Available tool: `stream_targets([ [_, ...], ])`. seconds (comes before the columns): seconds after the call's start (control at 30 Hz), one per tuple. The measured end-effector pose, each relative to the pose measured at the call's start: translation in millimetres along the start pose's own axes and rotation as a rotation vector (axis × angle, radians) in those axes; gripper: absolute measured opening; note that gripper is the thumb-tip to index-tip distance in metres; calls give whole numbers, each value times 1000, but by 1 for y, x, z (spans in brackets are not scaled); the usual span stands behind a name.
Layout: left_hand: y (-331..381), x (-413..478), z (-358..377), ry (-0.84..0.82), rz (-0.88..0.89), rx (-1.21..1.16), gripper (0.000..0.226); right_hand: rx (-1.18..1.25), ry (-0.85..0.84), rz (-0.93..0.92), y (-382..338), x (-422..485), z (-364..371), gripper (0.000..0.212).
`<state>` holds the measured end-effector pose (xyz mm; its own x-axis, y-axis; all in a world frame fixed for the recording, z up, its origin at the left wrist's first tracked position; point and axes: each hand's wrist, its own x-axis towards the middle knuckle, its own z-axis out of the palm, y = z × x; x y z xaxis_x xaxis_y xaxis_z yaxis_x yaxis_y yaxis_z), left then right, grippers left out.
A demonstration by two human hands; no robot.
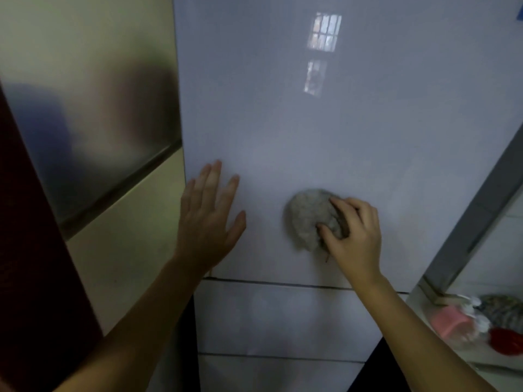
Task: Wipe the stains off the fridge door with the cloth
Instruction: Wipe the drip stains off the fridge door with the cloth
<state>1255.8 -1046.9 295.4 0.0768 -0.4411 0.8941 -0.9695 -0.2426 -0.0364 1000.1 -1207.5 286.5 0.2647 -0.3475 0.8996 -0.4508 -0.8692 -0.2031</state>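
My right hand (353, 233) holds the grey cloth (307, 219) against the white fridge door (283, 123), just right of centre in the lower middle of the frame. My fingers curl over the cloth's right side and my thumb digs into its lower edge, so I am gripping it while pressing it to the panel. The cloth is bunched into a rounded wad, a little taller than it is wide, with its long axis running roughly up and down the door. A thin dark strand hangs from its bottom edge, pointing down.

My left hand (209, 219) lies flat on the same door, to the left of the cloth and apart from it, near the door's left edge. Its fingers are straight, pointing up, and spread.

A barred window's reflection (324, 32) shows near the top of the door. Below both hands a dark seam separates the door from a lower panel (283, 315). A brushed steel surface (93, 108) fills the left. At lower right, a ledge carries a pink cup (452, 325) and something red (506, 340), both blurred.
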Motion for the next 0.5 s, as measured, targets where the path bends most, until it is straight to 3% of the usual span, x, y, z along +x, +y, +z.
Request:
stream_targets([
  [0.17, 21, 17, 21, -32, 89, 2, 65, 73, 47, 91, -7, 6, 3, 54],
  [0.33, 19, 13, 36, -11, 115, 25, 67, -12, -48, 10, 7, -20, 4, 50],
  [0.5, 13, 13, 32, -9, 139, -7, 63, 9, -4, 222, 40, -49, -18, 52],
])
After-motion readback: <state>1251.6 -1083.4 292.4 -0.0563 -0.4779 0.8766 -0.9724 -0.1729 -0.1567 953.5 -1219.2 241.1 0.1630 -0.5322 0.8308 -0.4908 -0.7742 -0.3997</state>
